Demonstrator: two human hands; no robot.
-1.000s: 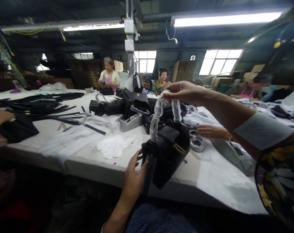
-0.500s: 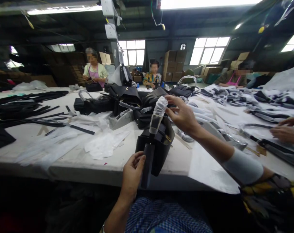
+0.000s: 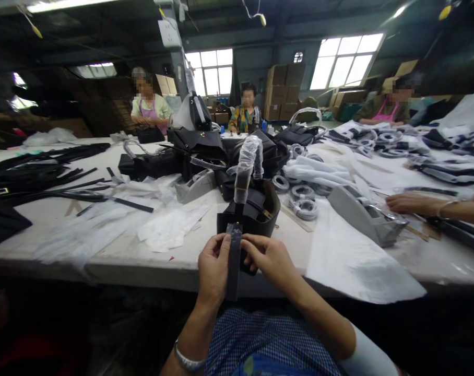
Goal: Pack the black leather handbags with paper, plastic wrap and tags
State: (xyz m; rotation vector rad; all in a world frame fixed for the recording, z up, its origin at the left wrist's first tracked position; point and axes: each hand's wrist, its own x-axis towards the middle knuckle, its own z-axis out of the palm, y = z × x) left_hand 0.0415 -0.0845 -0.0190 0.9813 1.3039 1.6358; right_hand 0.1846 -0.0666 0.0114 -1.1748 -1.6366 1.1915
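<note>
In front of me a black handbag (image 3: pixel 274 206) stands at the table's edge. Its handle (image 3: pixel 245 164) arches up, wrapped in wrinkled clear plastic. A flat black strap (image 3: pixel 233 274) hangs down the bag's near side, its upper part under shiny clear film. My left hand (image 3: pixel 213 267) grips the strap's left edge between thumb and fingers. From the other side my right hand (image 3: pixel 269 257) pinches at the strap's right edge, fingers bent together; its fingertips are partly hidden.
Grey tape dispensers (image 3: pixel 364 219) stand to the right and behind the bag. Black straps (image 3: pixel 49 162) and thin white sheets (image 3: pixel 170 230) lie leftward. Wrapped coils (image 3: pixel 303 209) and more black bags (image 3: pixel 200 146) sit beyond. A co-worker's hand (image 3: pixel 411 204) is at right; other people sit across the table.
My right hand has left the plastic-wrapped handle and come down to the strap, opposite my left hand. The co-worker's hand at right has moved leftward.
</note>
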